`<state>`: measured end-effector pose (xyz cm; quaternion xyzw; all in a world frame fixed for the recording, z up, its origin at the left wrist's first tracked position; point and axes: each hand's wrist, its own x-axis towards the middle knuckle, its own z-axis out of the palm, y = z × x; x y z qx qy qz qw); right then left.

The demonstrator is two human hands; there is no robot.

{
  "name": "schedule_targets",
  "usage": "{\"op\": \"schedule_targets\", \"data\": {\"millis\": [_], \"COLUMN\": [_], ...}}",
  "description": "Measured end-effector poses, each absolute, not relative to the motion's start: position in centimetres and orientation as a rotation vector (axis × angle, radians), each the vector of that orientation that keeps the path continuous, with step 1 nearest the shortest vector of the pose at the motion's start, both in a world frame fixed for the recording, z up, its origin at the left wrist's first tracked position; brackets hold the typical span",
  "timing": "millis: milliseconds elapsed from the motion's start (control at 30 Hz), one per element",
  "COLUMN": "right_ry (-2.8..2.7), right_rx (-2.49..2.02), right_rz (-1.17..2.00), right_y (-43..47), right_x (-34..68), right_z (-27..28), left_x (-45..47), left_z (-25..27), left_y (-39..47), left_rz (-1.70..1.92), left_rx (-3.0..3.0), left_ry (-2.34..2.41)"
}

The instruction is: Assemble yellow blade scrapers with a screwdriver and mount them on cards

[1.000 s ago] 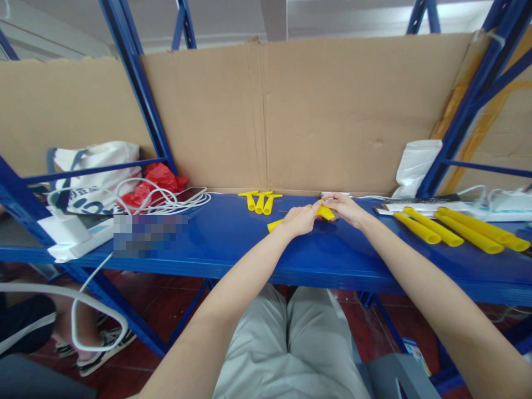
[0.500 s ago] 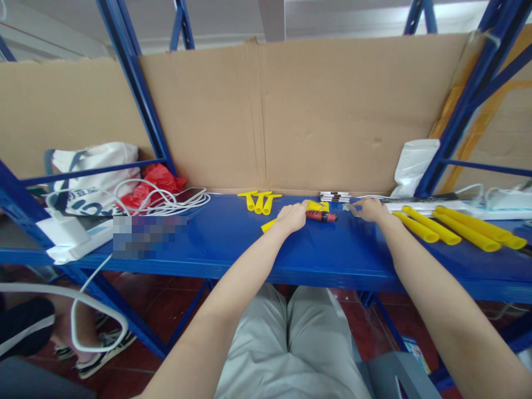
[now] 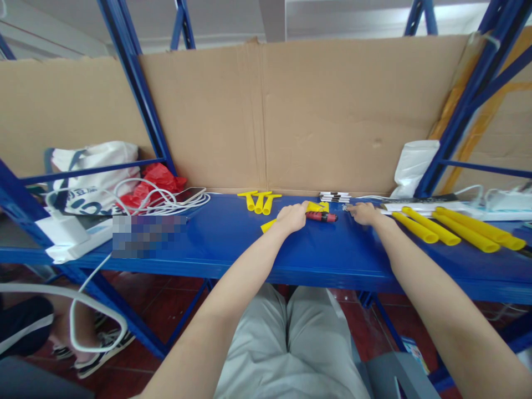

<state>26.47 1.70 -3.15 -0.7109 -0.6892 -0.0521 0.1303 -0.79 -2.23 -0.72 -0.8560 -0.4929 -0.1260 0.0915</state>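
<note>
My left hand [image 3: 292,218] is closed around a yellow plastic tube; one end of the tube [image 3: 268,226] sticks out on its left. Beyond the fingers lies a yellow piece [image 3: 318,206], and I cannot tell if it belongs to the same part. A red-and-black screwdriver handle [image 3: 322,216] lies against the hand, its left end hidden. My right hand [image 3: 364,214] rests on the table with its fingertips together at a small pile of shiny metal parts [image 3: 346,208]. Whatever is between those fingertips is too small to make out.
Several yellow T-shaped tubes [image 3: 259,203] lie at the back. Black-and-white sticks [image 3: 334,197] are stacked near the cardboard wall [image 3: 324,116]. Long yellow tubes [image 3: 467,230] lie on the right of the blue table [image 3: 224,244]. White cables [image 3: 166,202] and a power strip [image 3: 81,244] occupy the left.
My right hand has shifted slightly left, its fingers coming together at the metal parts. My left hand, the yellow tube and the screwdriver look unmoved.
</note>
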Motion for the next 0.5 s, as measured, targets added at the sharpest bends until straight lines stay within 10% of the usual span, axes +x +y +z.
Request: {"op": "schedule_targets", "data": {"millis": [500], "right_ry": [-2.004], "right_rx": [-2.346], "right_rz": [-0.115], "right_y": [-0.8], "right_x": [23.6], "right_z": [-1.2], "left_x": [-0.7], "left_z": [-0.6], "left_y": [-2.4], "left_rz": [-0.401], "left_rx": [-2.553], "left_ry": [-1.480]}}
